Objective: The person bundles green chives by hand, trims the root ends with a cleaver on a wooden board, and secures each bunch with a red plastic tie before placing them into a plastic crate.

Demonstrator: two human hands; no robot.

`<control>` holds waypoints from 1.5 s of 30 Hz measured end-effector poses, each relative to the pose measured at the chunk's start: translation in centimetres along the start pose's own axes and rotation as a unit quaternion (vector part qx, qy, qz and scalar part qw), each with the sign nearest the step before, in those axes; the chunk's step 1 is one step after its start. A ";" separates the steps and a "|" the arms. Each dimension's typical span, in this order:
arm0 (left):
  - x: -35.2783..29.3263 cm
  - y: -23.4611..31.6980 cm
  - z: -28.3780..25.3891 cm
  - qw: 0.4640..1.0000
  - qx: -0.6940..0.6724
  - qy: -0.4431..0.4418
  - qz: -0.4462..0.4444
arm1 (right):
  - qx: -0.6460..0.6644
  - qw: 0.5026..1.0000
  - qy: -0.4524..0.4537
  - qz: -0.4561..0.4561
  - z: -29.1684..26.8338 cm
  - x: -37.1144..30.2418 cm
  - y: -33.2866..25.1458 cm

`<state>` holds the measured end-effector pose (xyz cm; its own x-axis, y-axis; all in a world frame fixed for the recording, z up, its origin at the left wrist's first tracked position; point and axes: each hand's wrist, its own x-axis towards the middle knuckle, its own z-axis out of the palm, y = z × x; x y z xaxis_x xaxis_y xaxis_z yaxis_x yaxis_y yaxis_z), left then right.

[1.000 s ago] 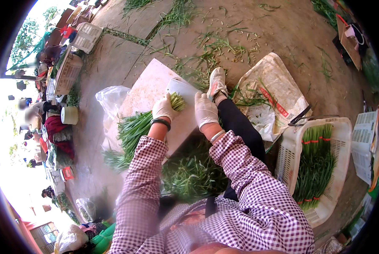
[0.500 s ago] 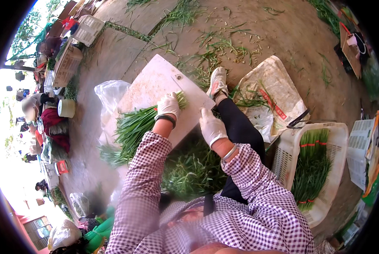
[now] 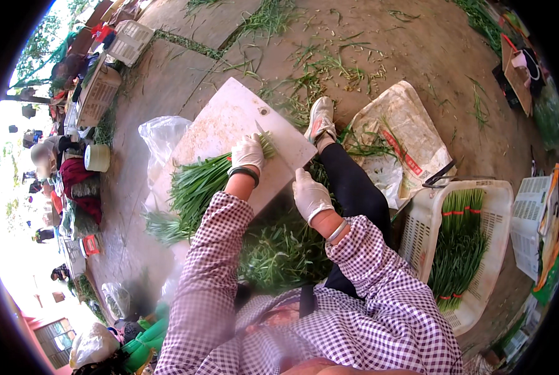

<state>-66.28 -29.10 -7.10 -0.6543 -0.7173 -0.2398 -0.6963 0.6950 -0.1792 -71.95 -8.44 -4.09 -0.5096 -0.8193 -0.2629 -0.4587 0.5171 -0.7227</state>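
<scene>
My left hand (image 3: 247,155), in a white glove, is closed round a bundle of long green chives (image 3: 198,184) lying on a pale cutting board (image 3: 223,109). Their leaves fan out to the left, and the pale stalk ends stick out past my fingers on the right. Gloved in white too, my right hand (image 3: 311,197) grips a thin knife (image 3: 278,149) at the board's right corner. Its handle is hidden in my fingers. The blade points up and left, across the board beside the stalk ends; whether it touches them I cannot tell.
A white plastic crate (image 3: 501,237) with red-banded green bundles (image 3: 460,250) stands at the right. Loose greens (image 3: 286,253) lie below the board. A stained sack (image 3: 410,119) is spread beyond my leg, a clear plastic bag (image 3: 161,140) left of the board. Scraps litter the floor.
My right hand has shifted slightly down, and the knife's blade now lies closer to the stalk ends. The left hand keeps its hold on the chives in nearly the same place.
</scene>
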 end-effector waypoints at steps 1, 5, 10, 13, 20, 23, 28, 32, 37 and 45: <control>0.1 -0.1 0.3 1.000 -0.003 0.002 -0.003 | -0.006 1.000 -0.005 0.003 -0.1 0.0 -0.1; 0.6 -1.2 1.9 1.000 0.009 0.005 -0.014 | -0.031 0.999 -0.034 0.015 0.1 0.0 -1.1; -0.6 -0.2 -1.9 0.997 -0.010 -0.054 0.050 | -0.067 0.998 -0.006 0.002 1.1 0.4 -0.4; 0.0 -0.9 -0.7 0.998 0.000 -0.042 0.048 | -0.051 0.998 -0.029 0.021 0.8 0.5 -1.2; 0.7 -0.7 1.1 0.999 0.018 -0.018 0.036 | -0.026 0.995 -0.070 0.072 0.1 1.1 -3.3; 0.9 -1.1 1.7 0.999 0.018 -0.027 0.033 | -0.026 0.989 -0.113 0.090 -0.8 1.8 -3.9; 1.0 -0.4 0.7 0.999 0.016 -0.035 0.037 | 0.018 0.991 -0.079 0.106 0.8 4.4 -2.7; 1.4 -0.6 1.0 0.999 0.015 -0.024 0.028 | 0.031 0.995 -0.045 0.082 3.4 8.1 -2.1; 1.1 -1.2 1.6 1.000 0.008 -0.009 0.029 | 0.004 0.998 -0.027 0.055 6.6 9.1 -0.7; 0.7 -0.9 1.1 0.999 -0.002 -0.014 0.030 | 0.061 0.990 -0.055 0.116 3.7 7.9 -2.5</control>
<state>-65.78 -30.14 -8.13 -0.6865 -0.6728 -0.2759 -0.6573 0.7364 -0.1602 -72.13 -17.08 -6.69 -0.5049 -0.7079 -0.4940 -0.2437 0.6659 -0.7051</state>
